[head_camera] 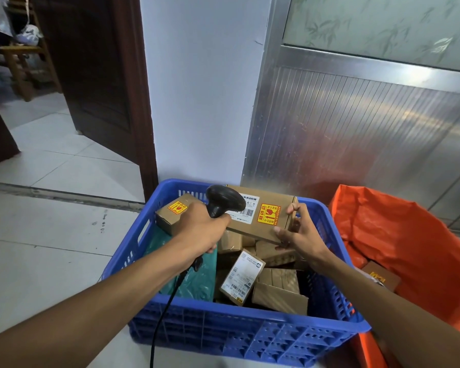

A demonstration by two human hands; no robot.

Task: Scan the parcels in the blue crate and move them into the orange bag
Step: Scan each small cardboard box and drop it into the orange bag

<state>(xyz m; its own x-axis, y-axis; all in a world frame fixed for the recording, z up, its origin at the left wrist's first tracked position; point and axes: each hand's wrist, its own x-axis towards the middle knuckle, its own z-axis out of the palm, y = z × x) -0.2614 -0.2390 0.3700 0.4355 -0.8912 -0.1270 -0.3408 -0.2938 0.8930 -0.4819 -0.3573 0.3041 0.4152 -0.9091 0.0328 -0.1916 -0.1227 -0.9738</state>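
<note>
While the left hand (197, 229) wraps its fingers round the handle of a black barcode scanner (225, 200), its grip clenched on that handle, the scanner's head sits just over the white shipping label (243, 212) of a brown cardboard parcel (263, 216). That parcel is held up above the far part of the blue crate (223, 333), tilted, with a yellow and red fragile sticker (269, 214) facing up beside the label. The right hand (300, 235) grasps the parcel's right end, thumb on the near edge and fingers curled over the far edge. A black cable (165, 309) runs from the scanner handle down past the crate's near left wall. Inside the crate lie more parcels: a small brown box (170, 216) with its own yellow sticker at the far left, a green plastic mailer (194, 277) along the left side, a box with a white label (242, 277) standing tilted in the middle, and several taped brown boxes (279, 293) to its right. Just right of the crate stands the orange bag (409, 248), open, with a brown parcel (380, 278) showing inside it. Crate and bag rest on a pale tiled floor (51, 248), near a white wall (202, 88) and a ribbed metal panel (356, 128).
</note>
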